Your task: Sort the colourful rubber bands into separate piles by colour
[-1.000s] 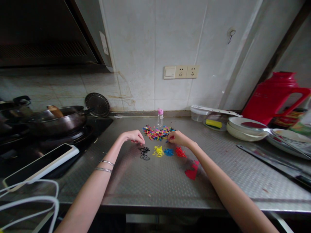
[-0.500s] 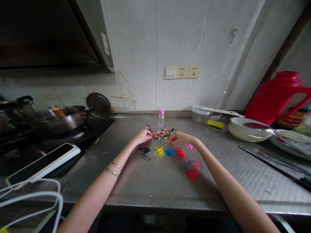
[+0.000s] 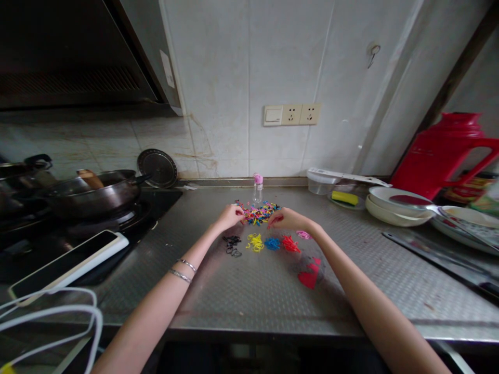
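Note:
A mixed pile of small coloured rubber bands (image 3: 257, 214) lies on the metal counter. At its left edge is my left hand (image 3: 230, 217), fingers pinched together; whatever they hold is too small to make out. My right hand (image 3: 285, 218) bends down over the pile's right edge with its fingers closed, their tips partly hidden. Nearer to me run single-colour heaps: black bands (image 3: 233, 244), yellow bands (image 3: 255, 242), blue bands (image 3: 272, 243), red bands (image 3: 290, 243) and pink bands (image 3: 303, 235). A clear bag with red hearts (image 3: 310, 275) lies beside my right forearm.
Behind the pile stands a small pink-topped bottle (image 3: 258, 188). On the right are a plastic tub (image 3: 320, 184), a yellow sponge (image 3: 344, 198), bowls (image 3: 393, 212), a knife (image 3: 436, 259) and a red thermos (image 3: 432, 156). A pan (image 3: 97, 195) and a white-edged device (image 3: 70, 265) occupy the left.
Both hands stay at the pile's edges, with only slight shifts of the fingers. The coloured heaps look the same; the whole view has moved a little.

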